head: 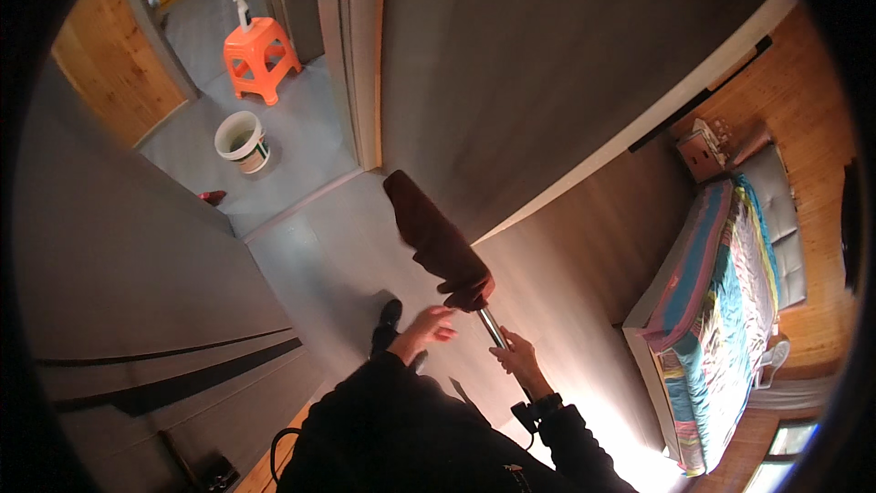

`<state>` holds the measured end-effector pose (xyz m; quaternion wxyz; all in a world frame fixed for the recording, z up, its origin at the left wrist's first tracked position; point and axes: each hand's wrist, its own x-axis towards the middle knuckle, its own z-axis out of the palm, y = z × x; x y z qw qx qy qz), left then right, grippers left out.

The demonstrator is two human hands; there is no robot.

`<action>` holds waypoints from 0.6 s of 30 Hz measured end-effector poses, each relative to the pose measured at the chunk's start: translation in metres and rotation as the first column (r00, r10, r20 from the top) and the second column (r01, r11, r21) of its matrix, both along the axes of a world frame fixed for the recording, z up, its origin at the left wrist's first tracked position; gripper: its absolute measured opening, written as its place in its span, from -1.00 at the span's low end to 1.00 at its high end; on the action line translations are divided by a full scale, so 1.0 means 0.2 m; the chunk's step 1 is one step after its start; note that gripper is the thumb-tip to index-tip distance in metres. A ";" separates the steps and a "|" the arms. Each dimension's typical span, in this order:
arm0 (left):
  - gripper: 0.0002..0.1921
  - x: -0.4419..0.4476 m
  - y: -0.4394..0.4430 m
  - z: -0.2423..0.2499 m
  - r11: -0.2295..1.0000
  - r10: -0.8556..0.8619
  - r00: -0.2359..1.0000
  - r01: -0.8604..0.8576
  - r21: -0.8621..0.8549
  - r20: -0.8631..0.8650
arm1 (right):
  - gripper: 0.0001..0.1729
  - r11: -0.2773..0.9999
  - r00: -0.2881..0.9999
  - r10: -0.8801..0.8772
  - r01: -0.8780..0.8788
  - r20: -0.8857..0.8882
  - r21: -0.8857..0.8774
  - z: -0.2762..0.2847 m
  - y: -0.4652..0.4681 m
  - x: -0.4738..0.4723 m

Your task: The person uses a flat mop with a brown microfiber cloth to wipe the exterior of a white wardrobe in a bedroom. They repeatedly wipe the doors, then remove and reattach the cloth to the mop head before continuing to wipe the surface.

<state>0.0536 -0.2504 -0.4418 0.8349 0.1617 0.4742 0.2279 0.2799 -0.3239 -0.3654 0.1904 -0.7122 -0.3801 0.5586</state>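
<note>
My right hand point(518, 356) grips a shiny metal pole point(494, 329), which slants up and to the left. A dark red cloth point(438, 239) is draped over the pole's far end and covers whatever head it has. Beside the cloth's lower end is my left hand point(430, 331), its fingers apart and slightly blurred. Its fingertips are close to the cloth's edge; whether they touch it I cannot tell. A dark strap with a small device point(537, 411) is around my right wrist. Below my left hand, a dark shoe point(390, 315) shows on the grey floor.
Past a threshold point(301, 204) stand a white bucket point(239, 127) and an orange plastic stool point(263, 58) bearing a spray bottle point(243, 12). A red item point(213, 197) lies by the doorway. At right are a bed point(718, 329) with a colourful cover and a nightstand point(701, 154).
</note>
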 end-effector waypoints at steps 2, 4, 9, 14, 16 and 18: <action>-0.39 0.12 -0.02 0.04 0.996 -0.088 0.996 0.088 -0.011 0.000 | -0.26 1.000 1.000 -0.014 0.014 0.001 0.012 -0.03 0.08 -0.01; -0.37 0.21 0.00 0.06 0.993 -0.117 0.992 0.117 -0.005 0.049 | -0.34 0.999 0.999 -0.042 0.042 0.001 0.032 -0.04 0.16 -0.04; -0.62 0.37 0.22 0.00 0.972 -0.037 0.888 -0.075 0.225 0.459 | -0.62 0.989 0.987 -0.138 0.142 -0.085 0.044 -0.03 0.39 -0.14; -0.77 0.44 0.41 -0.09 0.983 0.174 0.911 -0.135 -0.127 0.374 | -0.45 0.991 0.994 0.106 -0.107 0.020 0.076 -0.16 0.37 -0.05; -0.83 0.43 0.43 -0.13 0.974 0.222 0.899 -0.184 -0.134 0.377 | -0.25 0.942 0.927 0.333 -0.336 0.171 -0.008 -0.21 0.14 0.12; -0.85 0.41 0.49 -0.18 0.966 0.255 0.899 -0.224 -0.126 0.357 | -0.27 0.721 0.780 0.604 -0.449 0.163 -0.528 -0.19 -0.24 0.34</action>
